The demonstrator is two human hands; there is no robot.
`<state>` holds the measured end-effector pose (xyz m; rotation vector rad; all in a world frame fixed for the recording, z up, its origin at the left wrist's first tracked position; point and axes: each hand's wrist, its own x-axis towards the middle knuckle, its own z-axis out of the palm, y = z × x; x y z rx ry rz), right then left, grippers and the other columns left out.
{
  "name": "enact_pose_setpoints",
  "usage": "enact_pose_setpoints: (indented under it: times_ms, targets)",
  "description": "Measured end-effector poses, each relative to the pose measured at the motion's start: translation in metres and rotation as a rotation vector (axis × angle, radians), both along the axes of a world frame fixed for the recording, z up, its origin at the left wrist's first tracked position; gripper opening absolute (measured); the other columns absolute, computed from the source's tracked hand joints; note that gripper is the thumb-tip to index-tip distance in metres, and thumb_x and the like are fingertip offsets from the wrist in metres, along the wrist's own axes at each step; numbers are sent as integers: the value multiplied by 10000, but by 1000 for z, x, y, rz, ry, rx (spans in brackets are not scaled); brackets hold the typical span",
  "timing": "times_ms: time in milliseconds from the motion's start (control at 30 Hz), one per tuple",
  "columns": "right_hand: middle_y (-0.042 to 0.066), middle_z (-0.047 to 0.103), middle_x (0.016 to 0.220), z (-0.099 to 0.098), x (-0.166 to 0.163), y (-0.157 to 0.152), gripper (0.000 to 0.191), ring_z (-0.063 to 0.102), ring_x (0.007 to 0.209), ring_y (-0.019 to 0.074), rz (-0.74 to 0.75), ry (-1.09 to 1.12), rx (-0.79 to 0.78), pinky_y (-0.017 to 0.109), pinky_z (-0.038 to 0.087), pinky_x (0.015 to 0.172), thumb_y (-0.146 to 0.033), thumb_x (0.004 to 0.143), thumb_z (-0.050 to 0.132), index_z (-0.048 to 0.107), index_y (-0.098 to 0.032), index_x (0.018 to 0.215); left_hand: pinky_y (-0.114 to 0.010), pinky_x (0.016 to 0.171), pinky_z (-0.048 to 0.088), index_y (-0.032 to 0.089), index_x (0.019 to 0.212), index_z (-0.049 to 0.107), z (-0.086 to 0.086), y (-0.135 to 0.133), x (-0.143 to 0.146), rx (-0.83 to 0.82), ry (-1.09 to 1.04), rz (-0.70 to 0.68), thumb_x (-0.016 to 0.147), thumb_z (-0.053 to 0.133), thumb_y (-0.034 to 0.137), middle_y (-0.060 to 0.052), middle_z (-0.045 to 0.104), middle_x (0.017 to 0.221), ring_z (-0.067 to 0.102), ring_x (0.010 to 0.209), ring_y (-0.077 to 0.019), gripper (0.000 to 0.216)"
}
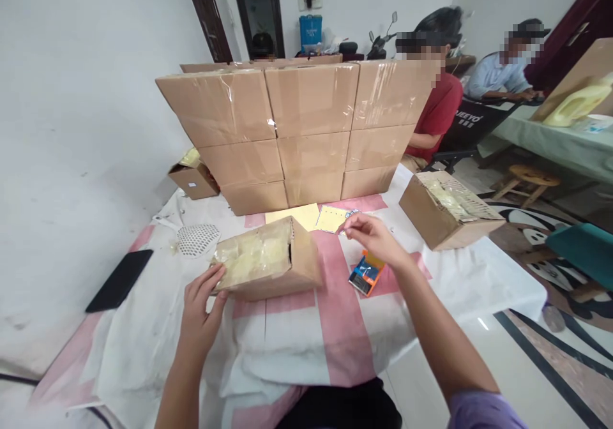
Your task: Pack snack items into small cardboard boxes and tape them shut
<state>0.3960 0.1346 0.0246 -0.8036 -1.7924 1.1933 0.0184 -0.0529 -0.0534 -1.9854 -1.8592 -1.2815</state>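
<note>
A small cardboard box (297,269), its top covered with yellowish tape, lies at an angle on the cloth before me. My left hand (204,295) grips its left end, fingers over the taped top and thumb at the near side. Over the paper sheets, my right hand (371,234) is pinched together; whatever sits between the fingertips is too small to make out. Under that hand lies a blue and orange packet (366,274). Just beyond are a printed yellow sheet (330,219) and a plain yellow sheet (293,215).
Stacked taped cartons (313,132) form a wall at the back. Another taped box (447,212) stands right, and a smaller one (194,173) back left. A black tablet-like slab (119,281) and a white perforated piece (197,240) lie left. A person in red (443,106) sits behind the cartons.
</note>
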Motion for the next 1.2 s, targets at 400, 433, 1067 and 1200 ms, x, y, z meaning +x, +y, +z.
enact_pose_setpoints:
  times_ms: [400,433,1067,1200]
  targets:
    - [4,642,862,-46,-82,-46,368,624,796,171,15,358,-236,331,527,767,-507,758,805,587,-255,914,-501,1112,441,280,1347,603,-6,-4,0,-51,-182,40,998,543,367,-103,587,1408,512,1356,-290,365]
    - [5,636,863,-44,-83,-48,363,616,792,171,13,357,-223,329,523,762,-512,766,799,573,-255,886,-501,1114,440,281,1346,604,-6,-4,0,-49,-192,37,997,546,365,-102,585,1410,512,1357,-289,364]
    - [58,659,956,-47,-111,-66,163,623,892,200,-320,228,131,322,494,762,-307,957,607,758,-243,956,-533,1114,426,268,1317,624,-2,-8,13,-52,-175,74,992,552,375,-112,602,1370,537,1302,-288,349]
    - [77,653,1069,-57,-117,-79,268,636,1061,221,-332,243,109,355,517,899,-333,1004,543,788,-262,1086,-526,1093,450,252,1306,621,-2,-6,13,-56,-181,71,997,537,378,-123,597,1366,536,1298,-288,344]
